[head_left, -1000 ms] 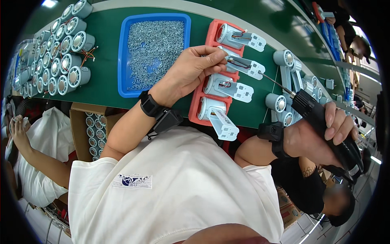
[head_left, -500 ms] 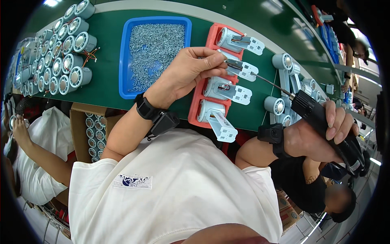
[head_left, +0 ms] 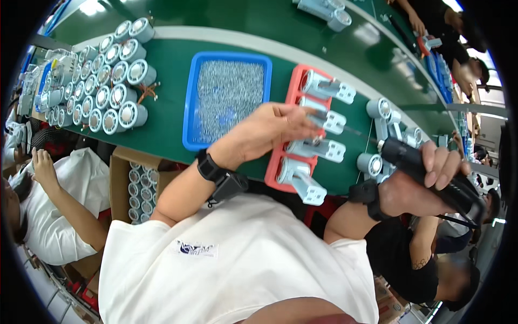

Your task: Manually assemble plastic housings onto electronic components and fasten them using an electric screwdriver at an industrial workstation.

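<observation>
At your eleven o'clock, motors [head_left: 128,114] stand massed on the green bench [head_left: 170,100], the nearer ones bare, which suggests plenty is left to do; lower, nearer ten, an open box [head_left: 120,189] holds more round parts. Straight ahead at twelve sits the blue tray [head_left: 190,110], amply spread with small screws [head_left: 232,89]. Your left hand [head_left: 278,129] reaches past its lower right corner, toward half past twelve, fingers drawn together over the red holder [head_left: 273,168]; blur hides whether that grip is pinching anything, so you cannot tell. The holder carries four units [head_left: 330,151] in a row, each a motor with a pale bracket [head_left: 312,193] pointing out to three or four o'clock. The second from the far end is partly behind your fingers, and the bit [head_left: 353,131] points at its bracket's outer end; contact is unclear. All four look assembled in outline, but whether their screws are in cannot be made out. At one o'clock, beyond the holder, similar bracketed pieces [head_left: 369,163] lie grouped, probably set aside as done. Nearer two, your right hand [head_left: 423,183] has its grip wrapped firmly round the black driver [head_left: 402,156].
</observation>
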The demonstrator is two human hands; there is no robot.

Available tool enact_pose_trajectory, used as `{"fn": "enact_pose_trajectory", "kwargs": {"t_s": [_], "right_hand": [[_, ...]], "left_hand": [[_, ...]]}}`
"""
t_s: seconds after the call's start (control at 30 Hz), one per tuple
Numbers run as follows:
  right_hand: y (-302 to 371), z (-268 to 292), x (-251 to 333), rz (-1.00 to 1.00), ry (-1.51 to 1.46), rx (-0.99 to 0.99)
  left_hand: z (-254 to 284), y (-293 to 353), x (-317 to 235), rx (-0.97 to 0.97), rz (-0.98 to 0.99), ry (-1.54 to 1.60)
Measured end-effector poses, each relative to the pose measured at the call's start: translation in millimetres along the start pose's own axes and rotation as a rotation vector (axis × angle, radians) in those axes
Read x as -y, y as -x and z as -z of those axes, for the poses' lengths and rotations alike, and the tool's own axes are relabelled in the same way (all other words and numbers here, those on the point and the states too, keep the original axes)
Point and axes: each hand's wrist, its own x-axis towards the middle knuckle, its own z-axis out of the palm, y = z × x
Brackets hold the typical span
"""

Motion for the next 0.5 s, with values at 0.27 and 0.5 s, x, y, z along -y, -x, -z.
{"fn": "enact_pose_trajectory", "kwargs": {"t_s": [0.27, 0.5], "right_hand": [[0, -14, -1, -0.042, 0.33, 0.16], [0, -13, -14, -0.117, 0.367, 0.203]], "left_hand": [[36, 34, -2, -0.317, -0.065, 0.09], [49, 21, 4, -0.039, -0.085, 0.046]]}}
